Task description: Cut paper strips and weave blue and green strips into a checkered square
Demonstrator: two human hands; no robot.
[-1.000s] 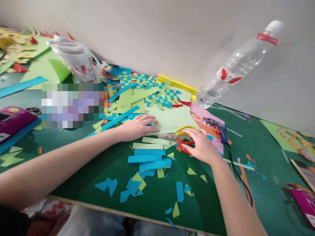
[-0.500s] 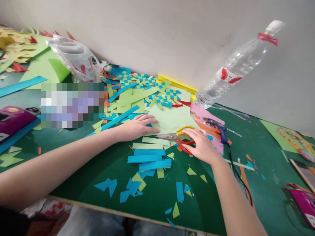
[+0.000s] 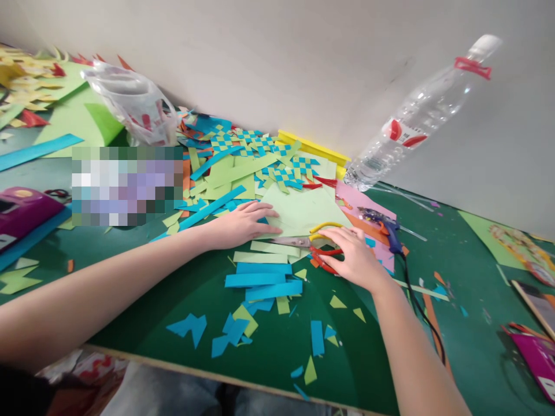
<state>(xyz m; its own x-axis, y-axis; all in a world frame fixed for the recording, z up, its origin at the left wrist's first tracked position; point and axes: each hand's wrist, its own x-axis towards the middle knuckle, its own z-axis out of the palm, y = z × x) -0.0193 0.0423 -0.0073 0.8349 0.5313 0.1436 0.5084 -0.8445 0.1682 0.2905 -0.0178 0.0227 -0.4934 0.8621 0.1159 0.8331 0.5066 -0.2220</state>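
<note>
My left hand [image 3: 245, 224] rests on the near left edge of a pale green paper sheet [image 3: 306, 209], fingers stretched out and slightly spread. From the right, my right hand [image 3: 353, 254] grips a pair of scissors [image 3: 318, 241] with yellow and red handles. Their blades point left, toward my left hand, along the sheet's near edge. Just below the blades lie pale green strips [image 3: 260, 257], and below those a small stack of blue strips [image 3: 263, 280]. The blade tips are partly hidden near my left fingers.
Behind my hands are woven blue-green paper pieces [image 3: 251, 141]. A tall plastic bottle [image 3: 411, 124] stands by the wall. A glue gun [image 3: 392, 234] with a black cord lies at right. A bagged cup [image 3: 139, 110] stands at left. Paper scraps [image 3: 234, 330] litter the near table.
The scissors have shifted very slightly left in my right hand. My left hand and the paper sheet stay where they were.
</note>
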